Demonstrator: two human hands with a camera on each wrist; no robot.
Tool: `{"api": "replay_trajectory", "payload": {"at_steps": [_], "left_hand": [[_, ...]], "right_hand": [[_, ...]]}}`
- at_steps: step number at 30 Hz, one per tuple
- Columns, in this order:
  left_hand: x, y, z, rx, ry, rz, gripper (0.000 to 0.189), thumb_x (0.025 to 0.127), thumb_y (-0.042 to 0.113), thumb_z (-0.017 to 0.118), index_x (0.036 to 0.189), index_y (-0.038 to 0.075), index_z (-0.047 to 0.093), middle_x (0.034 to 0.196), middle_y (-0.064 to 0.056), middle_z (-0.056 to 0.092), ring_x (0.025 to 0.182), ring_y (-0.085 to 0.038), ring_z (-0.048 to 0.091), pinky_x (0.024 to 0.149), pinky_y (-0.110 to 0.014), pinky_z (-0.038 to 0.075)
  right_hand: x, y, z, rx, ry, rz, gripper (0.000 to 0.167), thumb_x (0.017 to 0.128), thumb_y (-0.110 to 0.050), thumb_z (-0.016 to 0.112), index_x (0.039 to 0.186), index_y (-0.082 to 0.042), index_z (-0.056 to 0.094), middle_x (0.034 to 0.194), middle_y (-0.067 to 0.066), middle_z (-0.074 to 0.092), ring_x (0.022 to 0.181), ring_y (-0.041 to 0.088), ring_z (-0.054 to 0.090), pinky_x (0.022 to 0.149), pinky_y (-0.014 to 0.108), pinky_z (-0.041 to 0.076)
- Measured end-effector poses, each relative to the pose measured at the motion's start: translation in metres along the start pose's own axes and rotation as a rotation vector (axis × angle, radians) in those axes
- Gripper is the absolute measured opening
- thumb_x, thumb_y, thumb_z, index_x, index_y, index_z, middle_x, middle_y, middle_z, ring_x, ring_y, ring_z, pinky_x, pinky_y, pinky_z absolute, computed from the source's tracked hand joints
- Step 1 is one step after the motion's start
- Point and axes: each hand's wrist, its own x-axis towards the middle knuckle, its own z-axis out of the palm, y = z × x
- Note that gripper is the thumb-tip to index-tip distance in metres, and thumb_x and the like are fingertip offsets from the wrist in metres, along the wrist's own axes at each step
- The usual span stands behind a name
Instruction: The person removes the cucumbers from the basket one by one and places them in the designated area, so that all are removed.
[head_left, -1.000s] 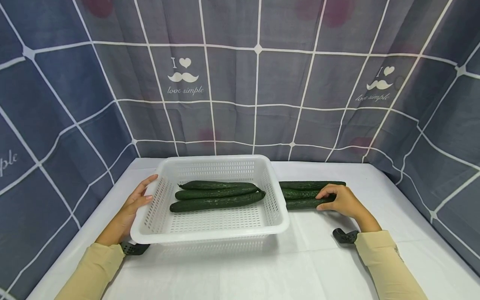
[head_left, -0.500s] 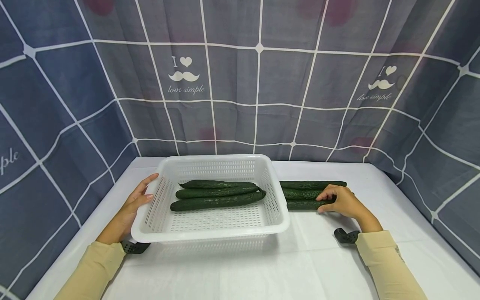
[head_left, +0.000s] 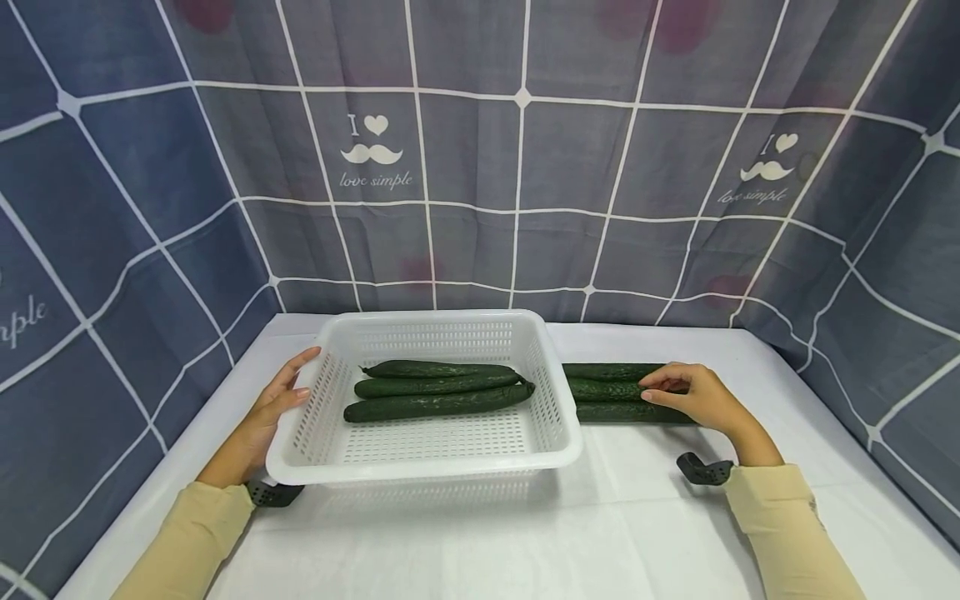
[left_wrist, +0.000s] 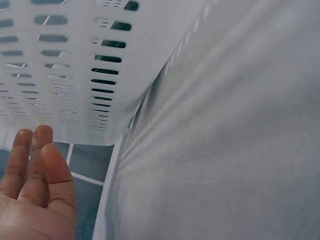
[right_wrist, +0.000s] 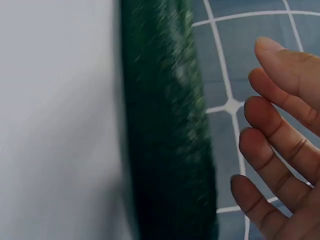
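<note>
A white perforated plastic basket (head_left: 423,473) stands on the table, with three cucumbers (head_left: 442,403) lying side by side in it. My left hand (head_left: 258,421) rests at the basket's left side, fingers extended along it near the rim. Right of the basket lie three more cucumbers (head_left: 611,412) in a row, their left ends hidden behind its wall. Over their right part hovers my right hand (head_left: 701,400), thumb and fingers loosely bent with nothing between them. In the right wrist view a cucumber (right_wrist: 162,120) runs beside the fingers (right_wrist: 260,152), apart from them.
White cloth (head_left: 450,542) covers the table. A dark checked curtain (head_left: 465,167) encloses the back and both sides. Each wrist wears a black camera mount (head_left: 705,469).
My right hand has shifted a little right and its thumb has come off the near side of the front cucumber, showing more of it. The left hand and basket hold their place.
</note>
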Motion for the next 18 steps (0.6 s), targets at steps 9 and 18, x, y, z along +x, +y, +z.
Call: {"api": "replay_trajectory", "payload": {"at_steps": [9, 18], "left_hand": [[0.001, 0.003, 0.002, -0.008, 0.011, -0.029, 0.057, 0.110, 0.012, 0.042, 0.155, 0.046, 0.047, 0.150, 0.014, 0.049, 0.122, -0.011, 0.057, 0.089, -0.036, 0.056], [-0.001, 0.003, 0.002, 0.010, 0.029, -0.049, 0.057, 0.109, 0.014, 0.043, 0.154, 0.048, 0.046, 0.150, 0.015, 0.048, 0.123, -0.011, 0.056, 0.088, -0.038, 0.055]], "right_hand": [[0.001, -0.018, -0.004, 0.200, -0.073, -0.011, 0.026, 0.099, -0.001, 0.075, 0.121, 0.011, 0.073, 0.108, 0.007, 0.078, 0.092, 0.005, 0.071, 0.080, 0.023, 0.057], [0.005, -0.033, -0.003, 0.362, -0.170, -0.063, 0.033, 0.099, 0.004, 0.072, 0.127, 0.019, 0.064, 0.119, 0.003, 0.077, 0.104, 0.009, 0.074, 0.085, 0.025, 0.060]]}}
